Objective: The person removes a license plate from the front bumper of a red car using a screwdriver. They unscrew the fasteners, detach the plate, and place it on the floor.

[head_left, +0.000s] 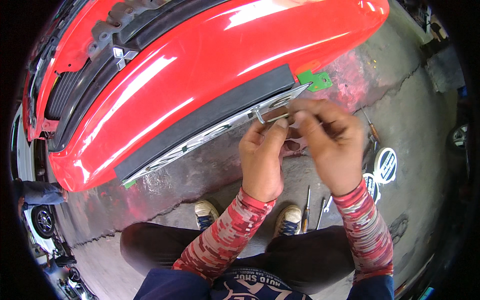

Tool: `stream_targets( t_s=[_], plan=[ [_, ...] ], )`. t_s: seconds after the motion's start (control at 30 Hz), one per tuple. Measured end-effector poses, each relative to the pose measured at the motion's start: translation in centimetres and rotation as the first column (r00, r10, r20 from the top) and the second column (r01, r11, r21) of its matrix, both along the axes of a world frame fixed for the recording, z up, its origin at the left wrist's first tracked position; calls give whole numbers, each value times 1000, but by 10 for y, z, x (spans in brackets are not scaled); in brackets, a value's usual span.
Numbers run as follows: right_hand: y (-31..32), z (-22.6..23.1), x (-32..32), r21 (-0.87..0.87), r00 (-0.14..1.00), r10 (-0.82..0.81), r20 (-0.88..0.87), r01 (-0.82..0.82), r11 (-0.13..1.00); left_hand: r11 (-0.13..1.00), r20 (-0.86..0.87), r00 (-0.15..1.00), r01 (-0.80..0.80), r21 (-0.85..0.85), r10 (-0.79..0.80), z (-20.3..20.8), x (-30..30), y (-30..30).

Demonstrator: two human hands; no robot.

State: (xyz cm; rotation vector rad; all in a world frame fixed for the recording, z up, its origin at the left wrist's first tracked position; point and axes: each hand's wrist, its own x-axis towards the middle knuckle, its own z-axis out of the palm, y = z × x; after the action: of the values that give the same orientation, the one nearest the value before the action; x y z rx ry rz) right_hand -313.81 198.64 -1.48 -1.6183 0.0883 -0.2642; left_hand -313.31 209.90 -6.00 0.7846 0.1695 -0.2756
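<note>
My left hand (262, 165) is closed, thumb and fingers pinching a thin rod-like metal piece (276, 118) with a silver bent end. It is held in front of the right part of a licence plate (190, 144). Close by on the right, my right hand (330, 150) has its fingers curled together near the rod's other end. Motion blurs those fingertips, and what they grip is hidden. Behind the plate runs a black strip (215, 107) along a red car bumper (195, 70). A green bracket (316, 81) sticks out past the plate's right end.
On the concrete floor lie a screwdriver (306, 212), a wrench (325, 206) and another screwdriver (371, 125). Round white discs with dark print (386, 165) rest to the right. A person's jeans-clad leg (42, 192) and a car wheel (43, 221) show at far left.
</note>
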Motion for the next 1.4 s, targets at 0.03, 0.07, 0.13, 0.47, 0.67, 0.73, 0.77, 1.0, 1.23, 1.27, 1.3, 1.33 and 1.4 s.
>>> stream_targets(
  t_s=[0.03,0.07,0.13,0.47,0.67,0.73,0.77,1.0,1.23,1.27,1.3,1.33,1.4],
  plan=[
    [-2,2,-2,84,998,-49,31,46,995,1000,-55,998,12,-15,-12,5,1,-1],
    [-12,6,-2,-14,993,-109,41,109,994,998,-65,998,16,-57,-20,10,1,-1],
    [-23,5,3,147,967,-231,-106,245,958,979,-86,994,55,-196,-73,16,1,0],
    [12,-16,11,742,758,540,-367,-112,661,430,47,908,242,-869,-417,25,2,44],
    [27,-15,20,620,806,452,-382,-140,772,639,128,931,329,-695,-341,31,-16,69],
    [29,-17,20,494,842,343,-417,-106,863,960,9,971,238,-147,-239,28,-21,72],
    [30,-18,19,437,868,307,-390,-119,892,979,11,988,152,137,-155,25,-23,73],
    [38,-27,19,-25,997,65,-47,-66,997,940,-165,968,-129,316,188,-17,-7,37],
    [4,1,5,-212,995,89,45,-77,974,959,9,998,-61,276,61,3,-4,4],
    [-8,9,3,-171,1000,-15,-26,11,985,976,-2,999,-51,211,53,9,-6,-2],
    [-21,15,3,-126,996,-69,-52,62,990,988,-11,999,-46,149,48,16,-7,-4],
    [-30,16,4,-74,968,-204,-144,195,978,1000,-104,995,-3,-10,2,21,-6,-3],
    [-45,14,7,54,889,-328,-320,363,930,941,-188,972,73,-331,-142,29,-5,6]
  ],
)
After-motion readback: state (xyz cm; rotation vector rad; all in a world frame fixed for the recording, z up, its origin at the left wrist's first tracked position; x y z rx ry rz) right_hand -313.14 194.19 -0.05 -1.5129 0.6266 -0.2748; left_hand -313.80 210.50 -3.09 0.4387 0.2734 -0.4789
